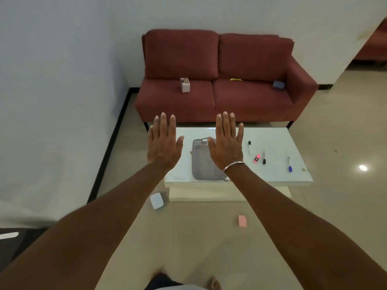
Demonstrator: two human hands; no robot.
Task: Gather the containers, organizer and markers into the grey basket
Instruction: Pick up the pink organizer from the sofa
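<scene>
The grey basket stands on the white low table, partly hidden behind my right hand. My left hand is held up beside it; both hands are flat, fingers straight, holding nothing. Right of the basket lie a black-capped marker, a pink highlighter, another black marker and a blue marker. A pale blue container and a pink container lie on the floor. On the sofa sit a pink organizer, a dark blue container and a yellow item.
The red two-seat sofa stands against the wall behind the table. A white wall with a black skirting runs along the left. Beige tiled floor spreads to the right and in front of the table.
</scene>
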